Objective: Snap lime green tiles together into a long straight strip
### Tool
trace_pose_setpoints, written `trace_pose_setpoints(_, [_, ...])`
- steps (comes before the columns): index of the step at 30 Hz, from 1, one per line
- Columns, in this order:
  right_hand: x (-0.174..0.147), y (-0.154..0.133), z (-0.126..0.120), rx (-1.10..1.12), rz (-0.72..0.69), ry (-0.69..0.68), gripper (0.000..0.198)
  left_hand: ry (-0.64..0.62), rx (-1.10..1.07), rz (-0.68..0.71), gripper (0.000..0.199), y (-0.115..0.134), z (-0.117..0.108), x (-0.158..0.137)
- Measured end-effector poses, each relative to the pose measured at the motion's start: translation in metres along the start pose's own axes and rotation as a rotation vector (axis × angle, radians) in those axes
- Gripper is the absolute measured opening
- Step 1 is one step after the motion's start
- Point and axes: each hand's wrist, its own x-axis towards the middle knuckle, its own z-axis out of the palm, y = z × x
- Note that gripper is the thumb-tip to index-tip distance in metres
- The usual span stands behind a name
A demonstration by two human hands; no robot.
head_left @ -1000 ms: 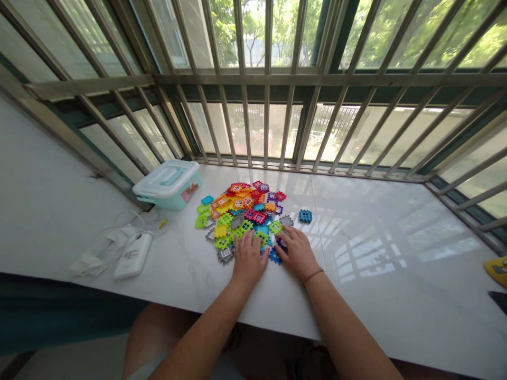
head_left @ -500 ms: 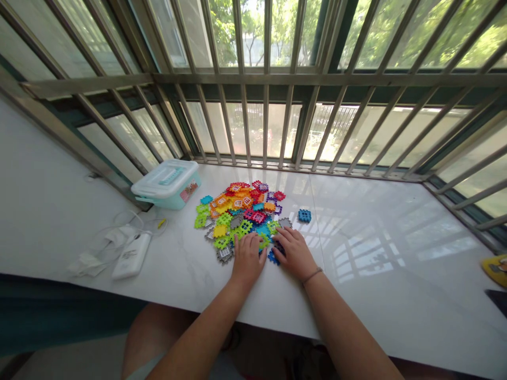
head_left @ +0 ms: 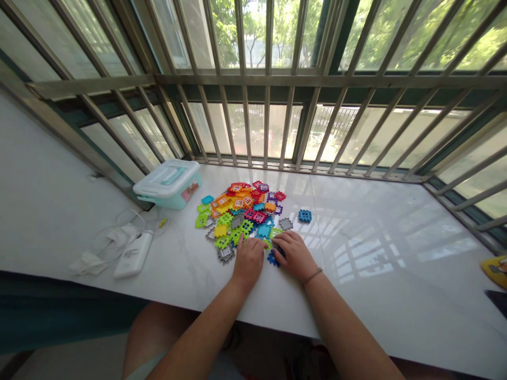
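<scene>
A heap of colourful notched plastic building blocks (head_left: 237, 221) lies on the white tabletop, with some pieces carrying window grids. My left hand (head_left: 249, 261) rests at the heap's near edge, fingers curled and one fingertip sticking up. Its fingertips meet a light green block (head_left: 267, 244), mostly hidden. Beside it, my right hand (head_left: 295, 256) has its thumb and fingers bent around a dark blue block (head_left: 281, 250); another blue block (head_left: 273, 258) shows under the thumb. Just beyond the right fingers lies a grey block (head_left: 285, 224). Apart from the heap sits a blue window block (head_left: 304, 215).
A lidded pale teal box (head_left: 168, 184) stands at the back left. Nearer on that side lie a white power bank (head_left: 133, 254), a cable and crumpled tissue (head_left: 87, 263). Metal window bars (head_left: 265, 126) border the table's back. A yellow object (head_left: 495, 269) lies far right.
My left fingers have curled inward and lifted from the heap, uncovering more green and light blue blocks. My right fingers have drawn back slightly, leaving the grey block in full view.
</scene>
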Motion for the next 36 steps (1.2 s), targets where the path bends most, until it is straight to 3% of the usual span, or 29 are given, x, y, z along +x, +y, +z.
trace_pose_setpoints(5, [0.001, -0.003, -0.002, 0.029, 0.093, 0.099, 0.018, -0.001, -0.013, 0.018, 0.019, 0.003, -0.005, 0.001])
trace_pose_setpoints(11, [0.004, 0.005, 0.006, 0.032, 0.115, 0.089, 0.045, -0.051, -0.071, 0.076, 0.017, 0.005, -0.004, 0.000])
trace_pose_setpoints(21, [0.000, 0.007, 0.004, 0.117, 0.116, 0.131, 0.032, -0.126, -0.145, 0.248, 0.014, 0.009, -0.012, -0.004])
trace_pose_setpoints(28, [-0.001, 0.011, 0.004, 0.344, 0.188, 0.202, 0.024, -0.209, -0.137, 0.433, 0.019, 0.018, -0.015, -0.008])
trace_pose_setpoints(31, [-0.002, 0.020, 0.002, 0.551, 0.336, 0.281, 0.018, -0.299, -0.130, 0.499, 0.023, 0.022, -0.012, -0.007])
trace_pose_setpoints(36, [-0.005, 0.042, 0.003, 0.838, 0.642, 0.531, 0.043, -0.386, -0.113, 0.454, 0.023, 0.024, 0.000, -0.002])
